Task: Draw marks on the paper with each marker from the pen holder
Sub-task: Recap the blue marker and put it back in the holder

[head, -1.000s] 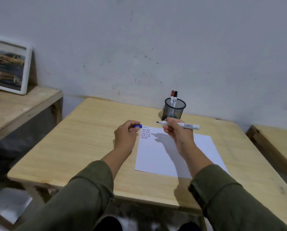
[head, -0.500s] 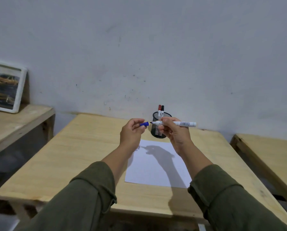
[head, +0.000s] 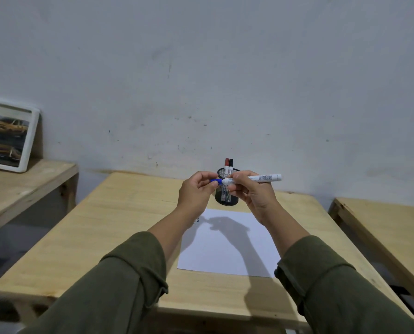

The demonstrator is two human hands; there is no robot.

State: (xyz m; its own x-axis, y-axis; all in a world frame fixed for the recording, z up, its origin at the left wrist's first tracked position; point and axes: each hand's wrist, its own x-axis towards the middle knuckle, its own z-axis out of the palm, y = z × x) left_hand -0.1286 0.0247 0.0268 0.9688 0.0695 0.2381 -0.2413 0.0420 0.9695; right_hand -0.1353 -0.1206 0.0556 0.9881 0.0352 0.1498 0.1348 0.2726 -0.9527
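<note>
White marker (head: 254, 178), barcode-labelled, meets its blue cap (head: 216, 181) between both hands.

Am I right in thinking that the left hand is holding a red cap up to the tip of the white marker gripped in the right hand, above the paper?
Not quite: the cap is blue, not red, as the head view shows. The left hand holds it at the tip of the white marker, which the right hand grips above the paper.

Grey scuffed wall (head: 225, 68), wooden tables (head: 119, 225), leaning picture (head: 7, 136)
</note>
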